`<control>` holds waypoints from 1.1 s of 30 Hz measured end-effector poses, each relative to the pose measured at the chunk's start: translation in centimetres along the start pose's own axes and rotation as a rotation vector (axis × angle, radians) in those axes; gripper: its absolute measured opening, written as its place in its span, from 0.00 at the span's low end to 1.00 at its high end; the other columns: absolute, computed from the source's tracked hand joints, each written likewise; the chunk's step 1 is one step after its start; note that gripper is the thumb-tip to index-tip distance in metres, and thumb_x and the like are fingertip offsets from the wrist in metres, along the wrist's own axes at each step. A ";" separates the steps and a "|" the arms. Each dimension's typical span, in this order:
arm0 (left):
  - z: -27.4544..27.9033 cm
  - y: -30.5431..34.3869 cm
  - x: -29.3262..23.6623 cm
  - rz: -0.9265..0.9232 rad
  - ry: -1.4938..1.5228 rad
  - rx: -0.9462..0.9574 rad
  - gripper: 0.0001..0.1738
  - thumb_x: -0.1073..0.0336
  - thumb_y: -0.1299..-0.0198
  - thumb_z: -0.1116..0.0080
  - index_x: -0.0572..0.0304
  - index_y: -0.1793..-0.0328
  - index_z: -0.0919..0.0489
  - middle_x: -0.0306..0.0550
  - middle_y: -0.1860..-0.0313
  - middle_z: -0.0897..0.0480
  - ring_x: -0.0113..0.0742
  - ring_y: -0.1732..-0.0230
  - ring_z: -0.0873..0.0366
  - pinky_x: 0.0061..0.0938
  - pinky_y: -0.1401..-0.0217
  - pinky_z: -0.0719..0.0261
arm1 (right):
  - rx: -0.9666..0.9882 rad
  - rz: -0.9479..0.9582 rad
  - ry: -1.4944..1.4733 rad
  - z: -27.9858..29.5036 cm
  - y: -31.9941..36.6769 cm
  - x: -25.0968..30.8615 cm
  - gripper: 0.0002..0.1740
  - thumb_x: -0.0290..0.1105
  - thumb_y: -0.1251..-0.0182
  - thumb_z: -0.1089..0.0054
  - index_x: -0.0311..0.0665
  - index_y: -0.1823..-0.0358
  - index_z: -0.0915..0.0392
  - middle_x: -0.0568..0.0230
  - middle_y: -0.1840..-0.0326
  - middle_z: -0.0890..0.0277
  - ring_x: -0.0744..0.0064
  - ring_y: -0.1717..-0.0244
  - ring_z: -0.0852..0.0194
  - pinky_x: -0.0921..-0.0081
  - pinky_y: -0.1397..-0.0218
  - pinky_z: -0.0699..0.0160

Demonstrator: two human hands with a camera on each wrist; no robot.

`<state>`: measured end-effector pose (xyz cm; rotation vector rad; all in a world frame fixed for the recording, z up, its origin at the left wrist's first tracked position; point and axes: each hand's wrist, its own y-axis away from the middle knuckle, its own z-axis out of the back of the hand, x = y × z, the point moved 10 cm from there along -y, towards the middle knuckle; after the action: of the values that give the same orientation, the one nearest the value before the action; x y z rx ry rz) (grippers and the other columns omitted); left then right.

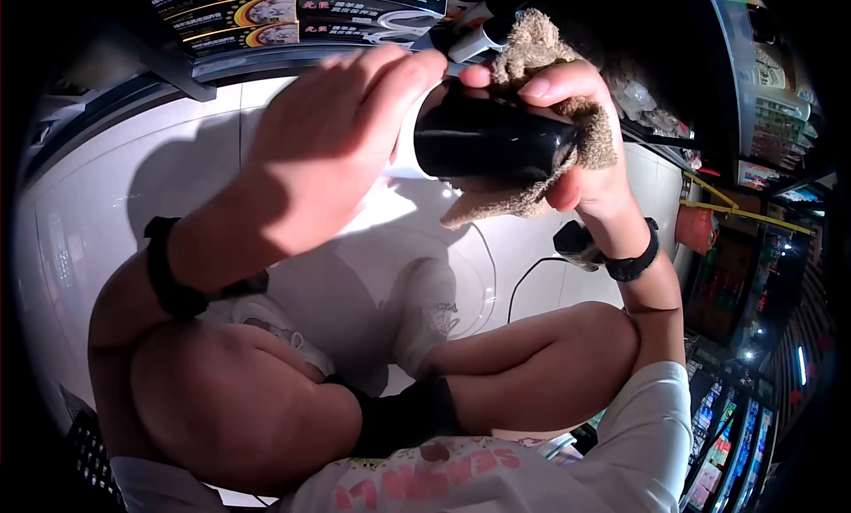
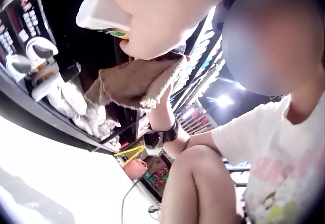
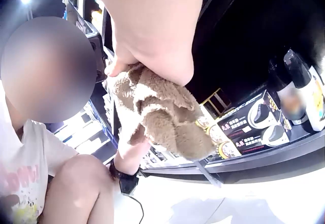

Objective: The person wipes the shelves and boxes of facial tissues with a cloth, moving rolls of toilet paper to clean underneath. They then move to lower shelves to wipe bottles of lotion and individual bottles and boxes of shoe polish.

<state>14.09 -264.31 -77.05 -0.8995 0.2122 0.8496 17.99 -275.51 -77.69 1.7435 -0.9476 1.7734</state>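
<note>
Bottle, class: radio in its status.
Left hand gripping white end of bottle. Right hand holding brown cloth against dark end. Cloth hides part of it.

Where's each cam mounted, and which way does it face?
Head: on the head, looking down past shirt and knees at left grip, right grip and dark cylinder.
Left wrist: on that wrist, looking across at cloth; left grip, right forearm, shirt, a knee show.
Right wrist: on that wrist, looking back across at the cloth; right grip, left forearm, shirt, a knee show.
Shared: head and right wrist both show the boxes.
</note>
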 end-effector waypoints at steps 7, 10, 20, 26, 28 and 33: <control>1.9 -0.6 -2.1 -0.118 -0.447 -0.038 0.29 0.81 0.63 0.46 0.64 0.48 0.29 0.51 0.56 0.28 0.45 0.56 0.29 0.34 0.53 0.31 | 0.020 -0.045 0.137 -0.1 -0.4 0.5 0.42 0.45 0.60 0.27 0.32 0.43 0.34 0.57 0.45 0.32 0.66 0.42 0.36 0.69 0.37 0.42; 1.7 -0.4 -2.6 -0.148 -0.523 -0.062 0.23 0.76 0.58 0.46 0.64 0.51 0.27 0.50 0.57 0.28 0.44 0.57 0.29 0.32 0.53 0.31 | 0.135 -0.042 0.284 -0.2 -0.3 0.9 0.41 0.40 0.57 0.29 0.32 0.40 0.36 0.56 0.41 0.34 0.64 0.39 0.37 0.69 0.35 0.43; -3.6 3.2 2.9 0.553 0.583 0.297 0.26 0.74 0.56 0.38 0.64 0.49 0.32 0.48 0.51 0.28 0.36 0.50 0.29 0.25 0.49 0.31 | 0.122 -0.047 0.198 -0.7 0.2 0.4 0.47 0.27 0.59 0.29 0.34 0.35 0.45 0.56 0.37 0.39 0.65 0.36 0.41 0.71 0.34 0.44; -6.4 4.1 3.1 0.731 1.354 0.386 0.29 0.71 0.56 0.43 0.59 0.44 0.35 0.39 0.48 0.33 0.29 0.46 0.35 0.26 0.43 0.39 | 0.096 -0.259 0.032 -0.8 0.6 -2.3 0.39 0.19 0.46 0.48 0.36 0.31 0.53 0.59 0.34 0.44 0.71 0.34 0.48 0.75 0.33 0.50; -6.2 4.4 2.6 0.719 1.371 0.485 0.32 0.70 0.55 0.42 0.59 0.41 0.38 0.39 0.50 0.32 0.30 0.47 0.35 0.26 0.42 0.40 | 0.044 -0.270 0.039 0.1 0.6 -2.8 0.39 0.17 0.46 0.51 0.36 0.31 0.53 0.59 0.34 0.46 0.70 0.34 0.49 0.75 0.33 0.50; -7.1 5.0 1.9 0.665 1.308 0.581 0.24 0.68 0.54 0.38 0.60 0.48 0.27 0.43 0.56 0.23 0.29 0.54 0.27 0.25 0.50 0.30 | 0.035 -0.090 0.453 -0.7 0.1 -0.9 0.42 0.15 0.46 0.49 0.35 0.30 0.58 0.58 0.27 0.60 0.67 0.29 0.59 0.72 0.30 0.59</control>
<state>12.94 -267.02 -85.48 -0.6982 1.8738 0.5999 17.54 -274.96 -78.52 1.2933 -0.6383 2.0117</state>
